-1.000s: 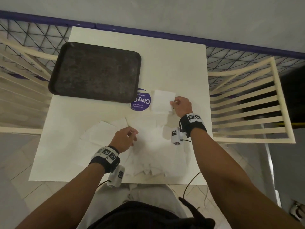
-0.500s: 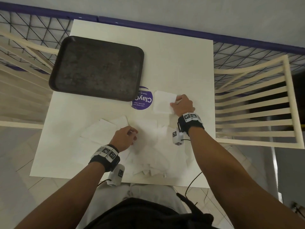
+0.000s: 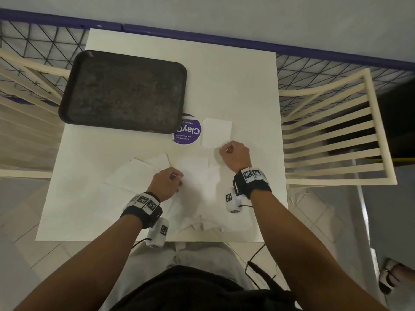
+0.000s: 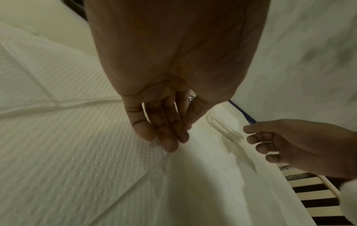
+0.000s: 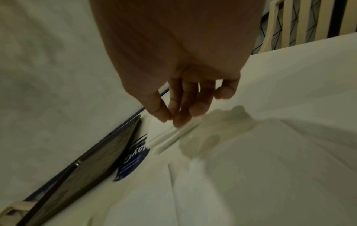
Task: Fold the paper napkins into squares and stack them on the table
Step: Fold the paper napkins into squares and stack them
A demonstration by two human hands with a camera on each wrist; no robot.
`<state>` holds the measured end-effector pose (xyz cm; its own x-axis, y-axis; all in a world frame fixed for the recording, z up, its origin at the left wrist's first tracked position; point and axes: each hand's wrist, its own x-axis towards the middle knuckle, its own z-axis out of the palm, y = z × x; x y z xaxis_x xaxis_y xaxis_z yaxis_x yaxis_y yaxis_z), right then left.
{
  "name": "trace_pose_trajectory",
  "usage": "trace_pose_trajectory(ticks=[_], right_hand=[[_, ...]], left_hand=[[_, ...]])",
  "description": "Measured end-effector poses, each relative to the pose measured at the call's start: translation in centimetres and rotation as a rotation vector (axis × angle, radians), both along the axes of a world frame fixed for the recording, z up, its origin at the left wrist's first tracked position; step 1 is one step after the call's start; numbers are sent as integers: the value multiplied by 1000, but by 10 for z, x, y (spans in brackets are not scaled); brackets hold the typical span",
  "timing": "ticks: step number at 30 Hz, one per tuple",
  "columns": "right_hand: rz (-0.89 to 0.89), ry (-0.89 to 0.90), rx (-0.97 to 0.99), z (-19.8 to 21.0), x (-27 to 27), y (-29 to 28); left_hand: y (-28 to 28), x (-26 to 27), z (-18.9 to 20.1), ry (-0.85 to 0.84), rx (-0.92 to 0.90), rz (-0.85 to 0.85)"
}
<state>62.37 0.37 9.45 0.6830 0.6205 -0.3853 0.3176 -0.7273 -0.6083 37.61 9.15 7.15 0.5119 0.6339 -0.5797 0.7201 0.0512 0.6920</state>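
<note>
My hands over the napkins, the folded stack just clear of my right fingertips.

My right hand (image 3: 235,153) hovers right of centre in the head view, fingers loosely curled and holding nothing, just below the folded stack (image 3: 216,132), which lies on the white table (image 3: 247,86) beside the purple sticker (image 3: 189,131) and the dark tray (image 3: 123,90). My left hand (image 3: 165,182) sits lower, fingers relaxed, tips touching an unfolded napkin (image 4: 77,137) in the loose spread (image 3: 139,173) at lower centre.

tray (image 3: 123,90): 1 | round sticker (image 3: 189,132): 1 | folded napkin stack (image 3: 216,132): 1 | hands: 2
</note>
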Motion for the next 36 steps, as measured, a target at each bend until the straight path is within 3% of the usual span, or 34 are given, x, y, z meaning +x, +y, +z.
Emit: trace_pose_trajectory(ticks=[5,12,21,30,36], right_hand=[[119,86,-152,-8,-38,-24],[108,61,-311,-15,-79,-42],[-202,328,-154,-27,-94,-50],[-8,362,-4,-11,-95,-56],[-11,387,95,0,-93,-62]], left_hand=[[-6,-11,-5,80,54,6],[-8,-20,-9,58,-72,106],[-13,-26,-3,-26,-206,209],[-17,-30,1,-71,-198,214],[-19,-27,12,-140,-319,170]])
